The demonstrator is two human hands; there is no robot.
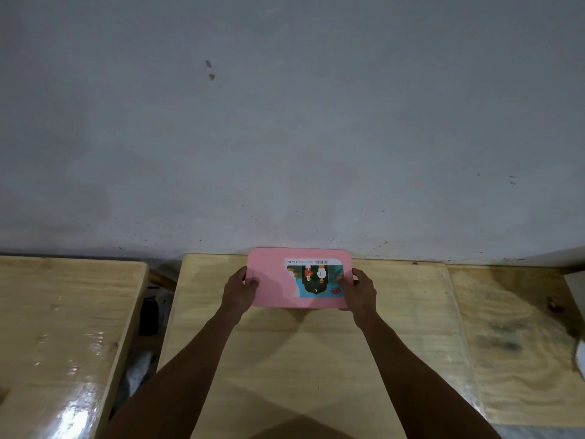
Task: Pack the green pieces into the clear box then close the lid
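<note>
A pink lid (272,280) with a colourful picture label covers the box near the far edge of the wooden table (300,359). My left hand (242,291) grips the lid's left side, thumb on top. On the right side, my right hand (359,291) holds it with the thumb resting over the label. The box body beneath the lid is hidden, and no green pieces are visible.
A grey wall (285,122) rises right behind the table. A second glossy wooden table (63,327) stands to the left across a dark gap. Another wooden surface (512,343) adjoins on the right, with a white object (581,356) at the frame's edge.
</note>
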